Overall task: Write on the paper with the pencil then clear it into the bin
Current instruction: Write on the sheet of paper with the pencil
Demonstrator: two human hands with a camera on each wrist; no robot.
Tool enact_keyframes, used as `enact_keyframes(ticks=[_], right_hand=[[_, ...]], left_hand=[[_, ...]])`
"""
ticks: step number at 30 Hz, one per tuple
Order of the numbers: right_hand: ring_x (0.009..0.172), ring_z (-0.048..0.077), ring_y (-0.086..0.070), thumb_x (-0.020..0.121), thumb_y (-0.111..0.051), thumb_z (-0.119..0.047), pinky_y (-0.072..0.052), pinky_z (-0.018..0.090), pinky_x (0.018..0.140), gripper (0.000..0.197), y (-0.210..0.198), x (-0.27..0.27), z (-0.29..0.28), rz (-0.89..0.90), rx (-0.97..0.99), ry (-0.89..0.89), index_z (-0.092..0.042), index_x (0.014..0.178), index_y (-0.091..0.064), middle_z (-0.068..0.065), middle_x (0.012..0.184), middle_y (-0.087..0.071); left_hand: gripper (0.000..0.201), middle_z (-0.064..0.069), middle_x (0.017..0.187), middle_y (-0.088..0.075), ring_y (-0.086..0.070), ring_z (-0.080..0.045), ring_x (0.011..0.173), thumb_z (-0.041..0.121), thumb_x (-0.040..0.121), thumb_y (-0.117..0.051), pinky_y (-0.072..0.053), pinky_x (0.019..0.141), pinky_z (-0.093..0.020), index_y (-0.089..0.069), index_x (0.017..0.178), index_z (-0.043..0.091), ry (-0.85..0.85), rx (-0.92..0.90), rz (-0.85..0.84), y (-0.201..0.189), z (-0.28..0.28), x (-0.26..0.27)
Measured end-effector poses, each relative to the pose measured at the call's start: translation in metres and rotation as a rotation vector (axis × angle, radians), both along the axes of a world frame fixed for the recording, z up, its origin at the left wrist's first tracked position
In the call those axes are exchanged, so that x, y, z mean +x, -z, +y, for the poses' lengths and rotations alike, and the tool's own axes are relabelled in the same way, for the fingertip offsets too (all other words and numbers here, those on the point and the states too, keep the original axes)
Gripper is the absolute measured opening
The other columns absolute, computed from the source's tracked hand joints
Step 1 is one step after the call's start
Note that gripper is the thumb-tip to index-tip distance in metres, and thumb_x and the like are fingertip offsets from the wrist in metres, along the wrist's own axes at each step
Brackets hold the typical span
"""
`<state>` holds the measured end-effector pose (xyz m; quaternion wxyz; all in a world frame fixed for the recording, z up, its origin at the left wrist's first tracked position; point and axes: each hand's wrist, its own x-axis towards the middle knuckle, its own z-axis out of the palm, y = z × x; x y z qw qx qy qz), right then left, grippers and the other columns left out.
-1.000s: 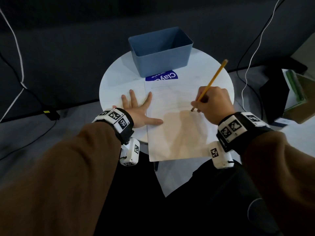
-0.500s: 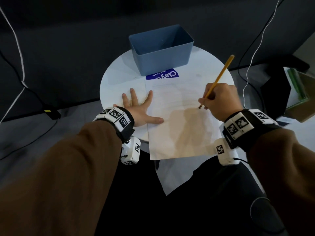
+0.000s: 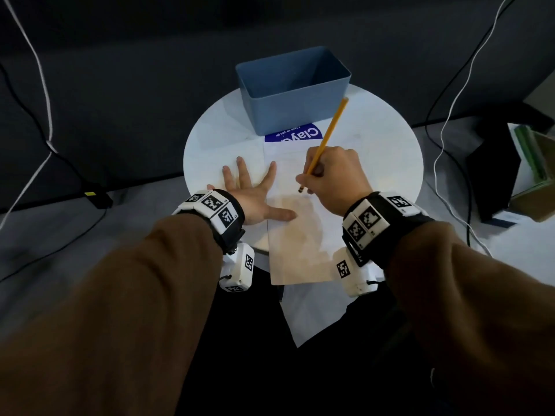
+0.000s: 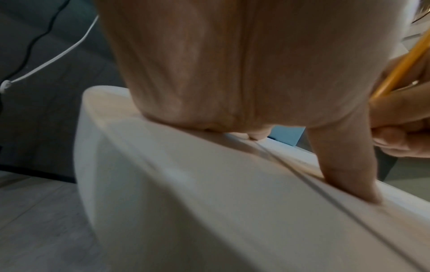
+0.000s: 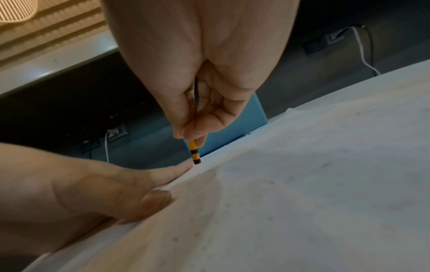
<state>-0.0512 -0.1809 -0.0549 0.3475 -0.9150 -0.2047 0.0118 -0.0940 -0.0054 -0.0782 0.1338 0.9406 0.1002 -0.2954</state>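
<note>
A white sheet of paper (image 3: 297, 244) lies on the round white table (image 3: 216, 136), its near end hanging over the table's edge. My left hand (image 3: 255, 187) rests flat with fingers spread, thumb (image 4: 344, 165) pressing the paper's left edge. My right hand (image 3: 307, 178) pinches a yellow pencil (image 3: 330, 127), which leans up and to the right. The pencil's lower end (image 5: 194, 151) sits at the paper's left part, close to my left forefinger. The blue bin (image 3: 297, 115) stands open at the table's far side and looks empty.
A blue printed label (image 3: 300, 135) peeks out from under the paper's far end. A white cable (image 3: 447, 130) and black cables trail over the floor. A black box (image 3: 492, 175) and stacked books stand at the right, a black adapter (image 3: 97, 198) at the left.
My right hand has carried the pencil leftward across the paper, from its right side to near the left edge. The left hand has stayed flat in place.
</note>
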Motion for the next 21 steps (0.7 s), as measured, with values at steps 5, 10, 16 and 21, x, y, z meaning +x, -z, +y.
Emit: enact_keyframes(ticks=[5, 10, 16, 21], right_hand=[[0.07, 0.015, -0.069, 0.088, -0.078, -0.019, -0.058, 0.034, 0.08, 0.022, 0.002, 0.003, 0.009, 0.01, -0.085, -0.04, -0.015, 0.074, -0.061, 0.001, 0.072, -0.071], [0.074, 0.023, -0.068, 0.088, -0.077, -0.017, -0.058, 0.04, 0.08, 0.024, 0.0, 0.017, -0.023, 0.008, -0.14, 0.047, -0.015, 0.071, -0.06, 0.005, 0.07, -0.069], [0.065, 0.01, -0.068, 0.088, -0.078, -0.018, -0.053, 0.022, 0.071, 0.026, 0.0, 0.011, -0.007, -0.011, -0.097, -0.022, -0.017, 0.07, -0.06, -0.001, 0.066, -0.069], [0.073, 0.016, -0.066, 0.089, -0.077, -0.019, -0.052, 0.026, 0.072, 0.024, 0.003, 0.015, -0.01, 0.001, -0.162, -0.006, -0.017, 0.072, -0.06, 0.001, 0.072, -0.068]], left_hand=[[0.121, -0.014, 0.152, 0.045, 0.031, -0.045, 0.143, 0.09, 0.068, -0.053, 0.003, 0.11, -0.076, 0.029, 0.146, 0.049, 0.007, 0.01, -0.001, 0.0, 0.001, 0.001], [0.121, -0.011, 0.149, 0.049, 0.035, -0.043, 0.142, 0.089, 0.067, -0.056, 0.006, 0.108, -0.075, 0.029, 0.145, 0.052, -0.008, -0.026, 0.013, 0.0, 0.001, 0.002], [0.121, -0.013, 0.15, 0.047, 0.034, -0.044, 0.142, 0.09, 0.067, -0.055, 0.005, 0.108, -0.075, 0.029, 0.146, 0.05, -0.003, -0.009, 0.011, 0.001, 0.0, 0.003], [0.121, -0.013, 0.15, 0.047, 0.034, -0.045, 0.142, 0.09, 0.067, -0.054, 0.004, 0.109, -0.076, 0.029, 0.146, 0.05, 0.0, -0.01, 0.008, 0.0, 0.0, 0.002]])
